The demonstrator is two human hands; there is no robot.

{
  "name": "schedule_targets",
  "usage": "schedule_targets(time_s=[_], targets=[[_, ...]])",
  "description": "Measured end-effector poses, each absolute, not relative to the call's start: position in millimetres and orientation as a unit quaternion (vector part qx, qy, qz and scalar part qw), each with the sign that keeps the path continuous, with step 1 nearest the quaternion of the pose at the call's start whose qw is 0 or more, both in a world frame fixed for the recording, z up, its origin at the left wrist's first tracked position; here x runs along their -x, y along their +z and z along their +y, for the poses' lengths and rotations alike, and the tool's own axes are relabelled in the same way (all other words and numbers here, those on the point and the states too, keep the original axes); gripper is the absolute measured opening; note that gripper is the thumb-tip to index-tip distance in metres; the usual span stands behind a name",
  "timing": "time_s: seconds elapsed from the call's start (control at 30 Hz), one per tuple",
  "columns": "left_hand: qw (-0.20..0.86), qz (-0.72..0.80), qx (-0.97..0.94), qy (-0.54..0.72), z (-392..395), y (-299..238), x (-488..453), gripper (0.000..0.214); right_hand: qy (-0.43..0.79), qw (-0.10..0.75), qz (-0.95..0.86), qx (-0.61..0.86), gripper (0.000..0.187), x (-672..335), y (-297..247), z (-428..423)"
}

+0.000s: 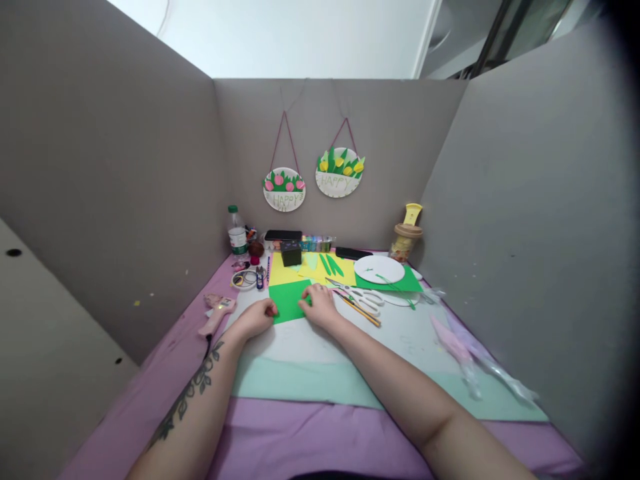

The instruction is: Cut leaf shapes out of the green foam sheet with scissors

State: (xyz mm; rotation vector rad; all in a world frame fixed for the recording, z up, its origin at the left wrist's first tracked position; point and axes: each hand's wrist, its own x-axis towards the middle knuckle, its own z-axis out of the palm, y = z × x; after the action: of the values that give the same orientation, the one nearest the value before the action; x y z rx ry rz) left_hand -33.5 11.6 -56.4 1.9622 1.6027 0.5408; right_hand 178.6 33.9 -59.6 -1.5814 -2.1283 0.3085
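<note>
A green sheet of paper (pixel 291 299) lies in front of me on the white work surface. My left hand (pixel 256 317) is at its left edge, fingers curled together against the paper. At the right edge my right hand (pixel 320 305) grips the sheet between bent fingers and thumb. White-handled scissors (pixel 367 300) and pencils (pixel 363 311) lie just right of my right hand. Behind the sheet is yellow paper (pixel 285 270) with cut green leaf strips (pixel 330 265) on it.
On the left are a pink glue gun (pixel 218 316), a tape roll (pixel 243 280) and a water bottle (pixel 237 233). To the right lie a white paper plate (pixel 379 269), a lidded cup (pixel 406 241) and plastic-wrapped pieces (pixel 457 347). Two decorated plates (pixel 284 200) hang on the back panel.
</note>
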Motion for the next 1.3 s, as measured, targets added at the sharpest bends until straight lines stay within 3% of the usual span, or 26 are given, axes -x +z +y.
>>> schedule_targets(time_s=[0.13,0.3,0.57,1.1,1.3], targets=[[0.260,0.593,-0.723,0.240,12.2,-54.3,27.7,0.020,0.157,0.299,-0.772,0.538,0.018,-202.0,-53.4,46.2],[0.209,0.568,-0.765,0.220,10.6,-53.9,17.2,0.018,0.172,0.233,-0.826,0.483,0.014,-211.7,-57.7,44.2],[0.147,0.588,-0.777,0.169,10.9,-59.2,7.3,0.017,0.072,0.191,-0.839,0.505,0.021,-170.7,-63.5,23.8],[0.190,0.591,-0.764,0.175,12.3,-62.4,10.7,0.013,0.034,0.143,-0.769,0.622,0.035,-193.9,-73.1,26.8],[0.197,0.585,-0.767,0.177,12.1,-60.7,12.8,0.014,0.023,0.142,-0.760,0.634,0.029,-210.9,-75.8,30.5]])
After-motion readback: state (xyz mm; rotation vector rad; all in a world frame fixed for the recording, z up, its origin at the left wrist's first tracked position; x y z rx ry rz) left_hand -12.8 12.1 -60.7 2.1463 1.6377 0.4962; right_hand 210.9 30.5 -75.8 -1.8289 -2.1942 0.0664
